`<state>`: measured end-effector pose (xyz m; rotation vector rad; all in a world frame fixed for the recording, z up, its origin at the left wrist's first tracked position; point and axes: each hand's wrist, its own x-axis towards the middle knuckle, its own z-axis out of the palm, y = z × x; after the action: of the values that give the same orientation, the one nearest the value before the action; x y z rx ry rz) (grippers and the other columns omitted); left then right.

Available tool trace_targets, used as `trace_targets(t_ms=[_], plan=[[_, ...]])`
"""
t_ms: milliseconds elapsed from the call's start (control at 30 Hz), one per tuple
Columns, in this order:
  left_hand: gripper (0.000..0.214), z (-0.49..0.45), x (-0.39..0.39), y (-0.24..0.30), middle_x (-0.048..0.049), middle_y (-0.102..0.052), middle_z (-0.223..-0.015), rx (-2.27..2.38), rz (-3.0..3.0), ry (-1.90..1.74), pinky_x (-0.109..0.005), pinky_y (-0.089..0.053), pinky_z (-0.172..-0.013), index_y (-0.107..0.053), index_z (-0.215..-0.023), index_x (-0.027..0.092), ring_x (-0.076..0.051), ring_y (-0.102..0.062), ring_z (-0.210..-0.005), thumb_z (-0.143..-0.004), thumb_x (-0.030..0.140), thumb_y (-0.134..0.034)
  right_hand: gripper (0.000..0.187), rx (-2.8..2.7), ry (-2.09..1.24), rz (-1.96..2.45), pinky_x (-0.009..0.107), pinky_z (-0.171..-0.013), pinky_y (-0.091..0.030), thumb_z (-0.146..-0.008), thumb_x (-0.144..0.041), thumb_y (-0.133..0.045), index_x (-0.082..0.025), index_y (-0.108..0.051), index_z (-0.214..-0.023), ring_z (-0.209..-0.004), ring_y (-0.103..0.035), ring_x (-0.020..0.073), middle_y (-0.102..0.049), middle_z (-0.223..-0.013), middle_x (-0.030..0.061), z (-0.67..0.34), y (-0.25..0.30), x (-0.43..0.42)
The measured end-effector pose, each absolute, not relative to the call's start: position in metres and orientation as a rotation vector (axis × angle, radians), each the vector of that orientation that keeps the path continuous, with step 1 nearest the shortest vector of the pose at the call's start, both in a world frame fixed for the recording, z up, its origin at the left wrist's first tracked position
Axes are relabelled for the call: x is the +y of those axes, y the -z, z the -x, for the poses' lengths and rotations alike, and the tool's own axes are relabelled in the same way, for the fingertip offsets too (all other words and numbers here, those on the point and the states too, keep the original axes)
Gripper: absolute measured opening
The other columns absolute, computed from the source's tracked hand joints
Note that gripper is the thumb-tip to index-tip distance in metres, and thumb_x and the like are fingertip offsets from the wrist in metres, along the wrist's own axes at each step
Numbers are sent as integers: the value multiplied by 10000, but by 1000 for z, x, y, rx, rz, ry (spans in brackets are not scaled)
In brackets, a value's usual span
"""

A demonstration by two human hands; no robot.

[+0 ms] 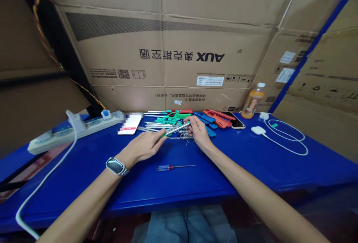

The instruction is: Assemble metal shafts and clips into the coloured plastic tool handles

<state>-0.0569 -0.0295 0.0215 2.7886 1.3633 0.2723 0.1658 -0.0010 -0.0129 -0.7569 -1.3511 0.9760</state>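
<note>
In the left hand [145, 144], the green end [168, 134] of a silver metal tube [178, 129] is clamped. The tube, held aslant over the blue table [237, 164], beside heaped green plastic pieces [164, 120], can be judged light, stiff and slick, best gripped near both ends. Its far end is pinched by the right hand [199, 133].

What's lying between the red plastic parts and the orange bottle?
A phone lies between the red plastic parts, which partly cover it, and the orange bottle, in the head view.
</note>
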Motion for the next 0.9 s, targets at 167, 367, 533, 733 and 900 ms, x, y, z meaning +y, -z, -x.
trace_targets(t_ms=[167, 367, 533, 733, 900], plan=[[344, 49, -31, -21, -28, -587, -661, 1398, -2911, -258, -317, -304, -562, -503, -1009, 200, -242, -591, -618, -1032, 392, -218, 512, -1251, -1101, 724, 189, -395, -251, -716, -659, -684, -257, -387, -825, -393, -322, 77, -335, -468, -132, -156, 8, -2], [349, 42, -32, -21, -48, -629, -696, 1445, -2935, -344, -319, -325, -555, -511, -1016, 195, -260, -625, -640, -1036, 396, -227, 530, -1121, -1205, 669, 176, -364, -280, -713, -545, -748, -260, -389, -977, -357, -396, 91, -402, -420, -155, -140, 4, -9], [316, 42, -31, -18, -37, -636, -685, 1422, -2841, -431, -296, -320, -518, -466, -1137, 180, -268, -645, -639, -1014, 439, -332, 460, -1218, -1305, 766, 172, -353, -270, -703, -540, -755, -222, -437, -796, -351, -405, 76, -414, -377, -123, -128, 8, -20], [371, 50, -26, -14, -33, -652, -767, 1270, -2680, -561, -271, -359, -543, -425, -1165, 197, -246, -653, -672, -967, 510, -456, 416, -1325, -1336, 771, 166, -345, -275, -698, -516, -757, -185, -584, -880, -411, -397, 64, -487, -496, -89, -134, 6, -27], [397, 53, -22, -12, 9, -625, -719, 1182, -2535, -636, -255, -386, -552, -435, -1197, 222, -211, -633, -638, -926, 493, -540, 423, -1332, -1288, 759, 180, -350, -324, -642, -480, -804, -155, -654, -867, -439, -435, 57, -586, -616, -36, -140, 3, -27]])
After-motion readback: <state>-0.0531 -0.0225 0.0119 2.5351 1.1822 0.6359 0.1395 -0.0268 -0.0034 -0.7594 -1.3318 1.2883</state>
